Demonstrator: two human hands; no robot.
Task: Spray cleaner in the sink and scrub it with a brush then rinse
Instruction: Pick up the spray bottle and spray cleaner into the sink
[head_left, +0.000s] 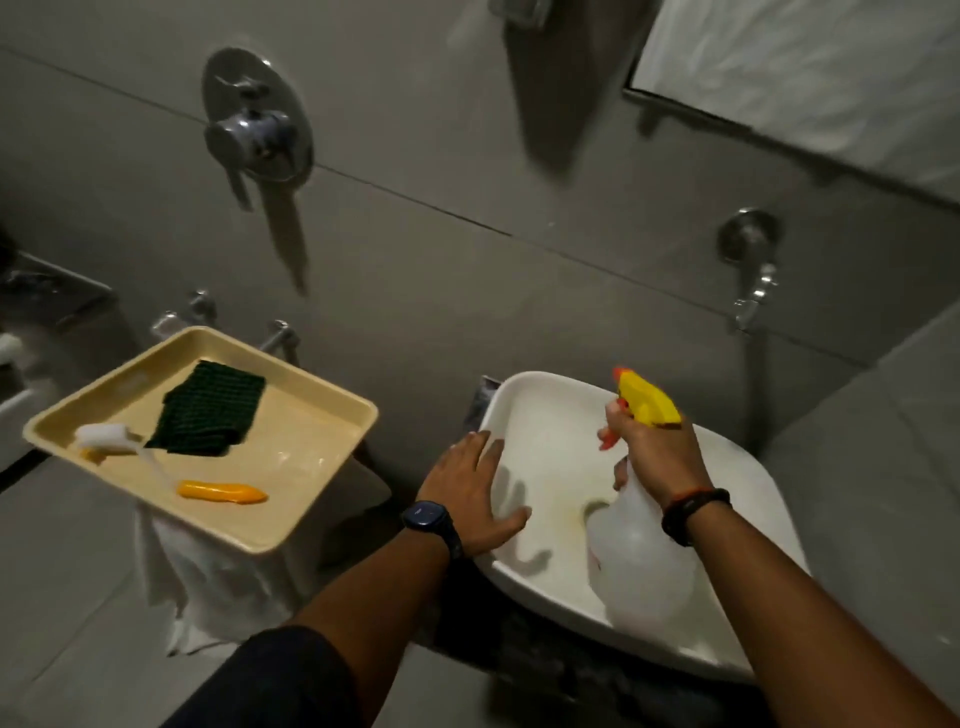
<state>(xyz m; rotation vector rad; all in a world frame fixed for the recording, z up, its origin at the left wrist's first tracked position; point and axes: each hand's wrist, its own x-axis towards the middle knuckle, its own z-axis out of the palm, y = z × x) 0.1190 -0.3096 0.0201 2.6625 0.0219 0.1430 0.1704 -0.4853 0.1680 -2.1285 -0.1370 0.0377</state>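
A white sink (748, 478) sits low at the right, its bowl faintly stained yellow. My right hand (657, 457) grips the neck of a translucent spray bottle (641, 566) with a yellow head and orange trigger, held over the bowl with the nozzle pointing toward the wall. My left hand (475, 499) rests flat on the sink's left rim, fingers spread, holding nothing. A brush (171, 470) with a white head and orange handle lies in a beige tray (311, 467) to the left.
A dark green scrub cloth (210, 410) lies in the tray, which stands on something draped in white cloth. Chrome valves and a small tap (753, 299) are on the grey tiled wall. A mirror edge shows at top right.
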